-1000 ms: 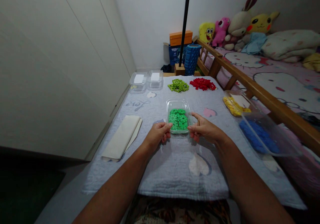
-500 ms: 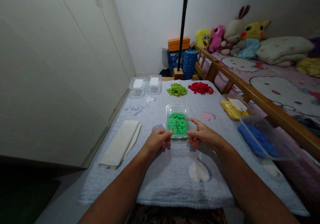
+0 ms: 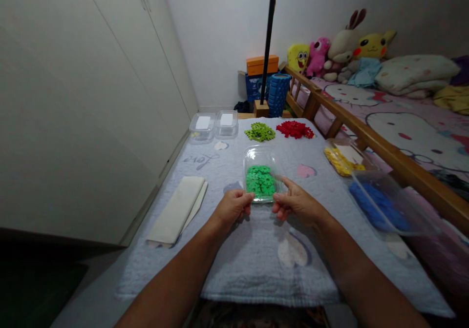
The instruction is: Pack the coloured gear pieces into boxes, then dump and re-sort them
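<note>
A clear plastic container (image 3: 261,154), rectangular with rounded corners and open on top, lies lengthwise at the middle of the quilt-covered worktop (image 3: 234,255). Bright green pieces (image 3: 260,181) (flat, flower-like shapes) are heaped in its near half, and the far half shows clear plastic. The left hand (image 3: 231,209) and right hand (image 3: 296,204) pinch its near corners.

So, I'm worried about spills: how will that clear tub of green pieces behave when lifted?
Probably light: the clear tub looks thin and holds a shallow layer of green pieces. Its wall may flex under the left hand and right hand. Loose pieces would likely slide if tilted.
</note>
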Demonstrator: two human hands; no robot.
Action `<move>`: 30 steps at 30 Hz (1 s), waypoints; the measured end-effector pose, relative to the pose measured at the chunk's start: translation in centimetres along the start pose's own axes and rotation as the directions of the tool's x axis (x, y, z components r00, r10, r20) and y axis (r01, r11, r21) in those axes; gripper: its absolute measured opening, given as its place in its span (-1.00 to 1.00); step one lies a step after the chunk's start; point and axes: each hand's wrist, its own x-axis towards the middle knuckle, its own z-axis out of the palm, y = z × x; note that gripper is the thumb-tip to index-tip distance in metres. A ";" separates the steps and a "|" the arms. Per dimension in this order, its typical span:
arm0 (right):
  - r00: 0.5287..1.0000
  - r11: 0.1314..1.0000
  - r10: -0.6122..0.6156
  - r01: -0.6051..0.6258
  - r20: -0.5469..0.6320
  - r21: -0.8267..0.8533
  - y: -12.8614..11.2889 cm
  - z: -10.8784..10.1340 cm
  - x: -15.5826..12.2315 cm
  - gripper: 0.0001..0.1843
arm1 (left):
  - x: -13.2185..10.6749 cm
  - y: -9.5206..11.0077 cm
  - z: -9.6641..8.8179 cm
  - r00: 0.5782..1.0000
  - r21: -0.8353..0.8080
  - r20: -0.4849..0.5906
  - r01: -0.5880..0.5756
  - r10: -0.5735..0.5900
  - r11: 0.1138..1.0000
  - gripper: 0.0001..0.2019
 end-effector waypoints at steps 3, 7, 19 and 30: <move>1.000 1.000 0.005 -0.005 0.004 0.009 0.0 0.1 0.1 -0.02 | -0.1 0.1 0.2 1.000 0.012 -0.009 0.018 -0.018 1.000 -0.58; 1.000 1.000 0.010 -0.010 0.009 0.015 0.1 0.1 0.2 -0.13 | 0.1 -0.1 0.1 1.000 0.035 -0.002 0.010 -0.010 0.999 -0.57; 1.000 0.998 0.000 -0.002 0.032 0.058 -0.2 0.3 0.1 -0.11 | -0.3 0.6 0.3 1.000 -0.018 0.011 -0.009 0.009 1.000 -0.62; 0.989 1.000 -0.003 0.003 -0.150 0.001 0.6 -0.2 1.0 -0.30 | 0.1 0.1 0.1 1.000 -0.024 0.015 -0.007 0.008 1.000 -0.57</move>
